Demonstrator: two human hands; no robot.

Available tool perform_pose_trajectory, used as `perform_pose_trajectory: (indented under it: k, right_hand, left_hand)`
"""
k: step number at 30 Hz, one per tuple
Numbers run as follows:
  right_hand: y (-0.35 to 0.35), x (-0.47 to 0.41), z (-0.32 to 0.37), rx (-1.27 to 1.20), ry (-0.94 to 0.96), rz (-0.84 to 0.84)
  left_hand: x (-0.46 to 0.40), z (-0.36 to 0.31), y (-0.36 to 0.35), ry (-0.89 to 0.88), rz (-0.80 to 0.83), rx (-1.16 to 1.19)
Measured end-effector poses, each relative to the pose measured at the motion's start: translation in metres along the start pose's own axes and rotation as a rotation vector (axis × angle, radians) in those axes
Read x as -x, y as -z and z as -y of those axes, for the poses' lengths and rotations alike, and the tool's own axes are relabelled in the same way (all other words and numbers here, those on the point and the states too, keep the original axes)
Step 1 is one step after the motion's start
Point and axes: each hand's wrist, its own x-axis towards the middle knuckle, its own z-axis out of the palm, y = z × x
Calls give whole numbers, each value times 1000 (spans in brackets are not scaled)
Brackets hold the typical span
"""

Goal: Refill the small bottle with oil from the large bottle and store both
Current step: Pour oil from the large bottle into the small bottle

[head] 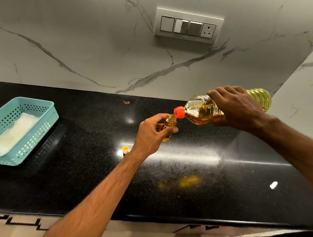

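Note:
My right hand (238, 106) grips the large clear bottle (201, 111) of yellow oil, tipped on its side with its orange spout (179, 112) pointing left and down. The spout sits right at the open mouth of the small bottle (170, 125), which my left hand (151, 134) holds a little above the black counter (76, 177). The small bottle is partly filled with oil. A small orange cap (125, 149) lies on the counter just left of my left wrist.
A teal plastic basket (33, 141) with a white cloth inside stands at the counter's left. Yellowish smears (188, 180) and a white speck (273, 184) mark the counter front. A switch panel (188, 25) is on the marble wall. A side wall closes the right.

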Motion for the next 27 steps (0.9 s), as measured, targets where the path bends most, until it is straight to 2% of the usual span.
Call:
perform_pose_trajectory:
  k: [19, 27]
  right_hand:
    - [-8, -2, -2, -14, 8, -32]
    - [-24, 6, 2, -136, -34, -71]
  left_hand:
    - [-2, 3, 1, 7, -6, -7]
    - [-4, 4, 2, 4, -16, 10]
